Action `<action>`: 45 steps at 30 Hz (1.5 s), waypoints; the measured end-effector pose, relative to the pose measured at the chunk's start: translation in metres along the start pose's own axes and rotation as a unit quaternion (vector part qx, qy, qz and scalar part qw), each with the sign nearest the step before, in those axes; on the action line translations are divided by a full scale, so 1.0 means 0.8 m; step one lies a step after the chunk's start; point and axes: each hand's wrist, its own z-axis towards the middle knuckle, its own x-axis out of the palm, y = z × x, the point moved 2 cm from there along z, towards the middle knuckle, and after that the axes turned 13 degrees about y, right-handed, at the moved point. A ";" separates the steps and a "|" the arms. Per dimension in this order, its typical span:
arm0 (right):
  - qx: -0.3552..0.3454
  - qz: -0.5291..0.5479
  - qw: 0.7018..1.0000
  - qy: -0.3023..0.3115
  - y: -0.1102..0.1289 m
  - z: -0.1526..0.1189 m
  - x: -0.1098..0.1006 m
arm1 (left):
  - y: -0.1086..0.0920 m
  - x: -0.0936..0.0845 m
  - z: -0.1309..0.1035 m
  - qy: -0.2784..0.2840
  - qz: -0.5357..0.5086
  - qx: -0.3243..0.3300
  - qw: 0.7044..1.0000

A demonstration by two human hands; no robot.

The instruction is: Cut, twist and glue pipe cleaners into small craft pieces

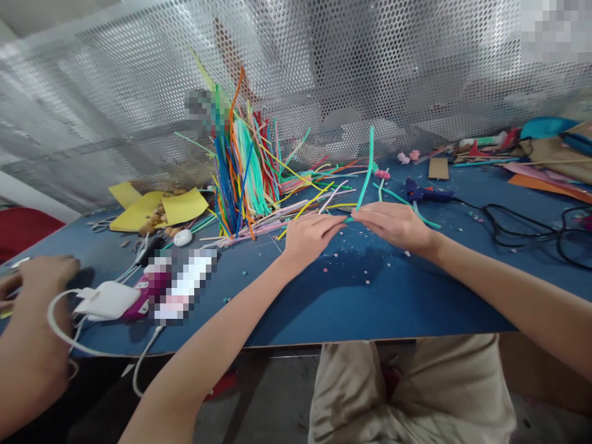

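Note:
A green pipe cleaner (367, 172) is pinched between my two hands above the blue table (296, 308), one end rising upright past the fingers. My left hand (312, 235) grips its lower part with fingertips pressed together. Close on the other side, my right hand (393, 227) is closed on the same pipe cleaner near its bend. Just behind it, a small pink fluffy piece (382, 174) tops a green stem. Another green pipe cleaner (428, 220) lies beyond my right wrist. Small pink and white scraps dot the table below my hands.
Bundles of coloured pipe cleaners (250, 169) stand at the back by a perforated metal screen (370, 74). A blue glue gun (430, 193) with a black cord lies right. Left are a phone (187, 287), a white charger (111, 300), yellow sheets (185, 206) and another person's hand (49, 271).

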 end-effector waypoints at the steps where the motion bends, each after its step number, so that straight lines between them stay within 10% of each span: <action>1: -0.008 -0.003 1.000 0.002 -0.002 0.000 -0.001 | 0.001 0.001 0.000 0.004 -0.008 -0.006 1.000; 19: -0.017 -0.002 0.999 0.041 -0.010 -0.002 0.004 | 0.008 0.006 -0.001 0.051 0.035 0.016 0.998; 30: -0.033 -0.012 0.997 0.062 -0.018 -0.011 0.002 | 0.013 0.004 0.004 0.204 -0.150 -0.062 0.965; 45: 0.008 0.042 0.999 0.002 -0.002 0.003 0.004 | 0.009 -0.006 0.002 0.086 -0.093 -0.070 0.989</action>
